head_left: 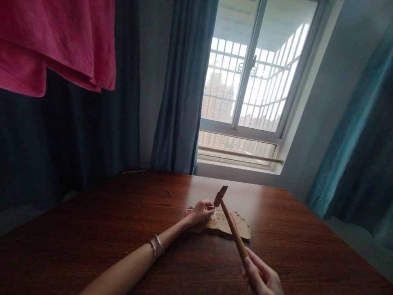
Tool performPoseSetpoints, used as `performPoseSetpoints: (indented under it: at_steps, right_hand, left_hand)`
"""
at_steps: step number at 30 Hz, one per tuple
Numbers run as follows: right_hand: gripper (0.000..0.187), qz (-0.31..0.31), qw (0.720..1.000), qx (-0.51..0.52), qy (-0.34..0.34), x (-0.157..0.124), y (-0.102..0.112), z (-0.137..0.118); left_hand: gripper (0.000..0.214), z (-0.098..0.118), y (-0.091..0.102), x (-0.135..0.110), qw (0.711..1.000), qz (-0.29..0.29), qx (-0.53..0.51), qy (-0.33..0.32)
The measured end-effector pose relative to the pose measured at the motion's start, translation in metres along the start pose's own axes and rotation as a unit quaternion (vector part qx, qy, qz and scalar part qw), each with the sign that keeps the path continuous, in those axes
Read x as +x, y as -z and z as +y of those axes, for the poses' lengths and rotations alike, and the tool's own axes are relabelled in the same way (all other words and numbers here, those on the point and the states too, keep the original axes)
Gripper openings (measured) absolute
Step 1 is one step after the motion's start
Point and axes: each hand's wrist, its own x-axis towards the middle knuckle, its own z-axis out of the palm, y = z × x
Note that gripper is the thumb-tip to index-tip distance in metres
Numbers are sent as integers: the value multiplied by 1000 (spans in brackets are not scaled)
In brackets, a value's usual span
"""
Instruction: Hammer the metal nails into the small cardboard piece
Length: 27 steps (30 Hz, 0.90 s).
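Note:
My right hand (260,271) is wrapped round the wooden handle of a hammer (231,223), whose metal head tilts up just right of my left fingers. My left hand (202,212) is closed in a pinch over the left part of a torn cardboard piece (225,223); whatever its fingertips hold is too small to make out. Many small holes dot the cardboard, and pink patches show on it. To the left, a few dark nails (167,194) lie on the tabletop.
The brown wooden table (138,221) reaches back to a barred window (245,82). Blue curtains (179,90) hang on both sides of it. A pink cloth (61,41) hangs at the upper left.

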Motion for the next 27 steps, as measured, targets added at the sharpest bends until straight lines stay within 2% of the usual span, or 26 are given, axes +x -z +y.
performPoseSetpoints:
  at_steps: [8,17,27]
  right_hand:
    - [64,-23,1000,-7,-9,-4,-2,-14]
    - [66,-4,1000,7,-6,-1,-1,-2]
    - [63,-20,1000,-1,-8,-3,-1,-8]
  left_hand:
    - [13,1,1,0,1000,-4,1,2]
    - [13,0,0,0,1000,0,11,-6]
    - [11,2,1,0,1000,-5,26,12]
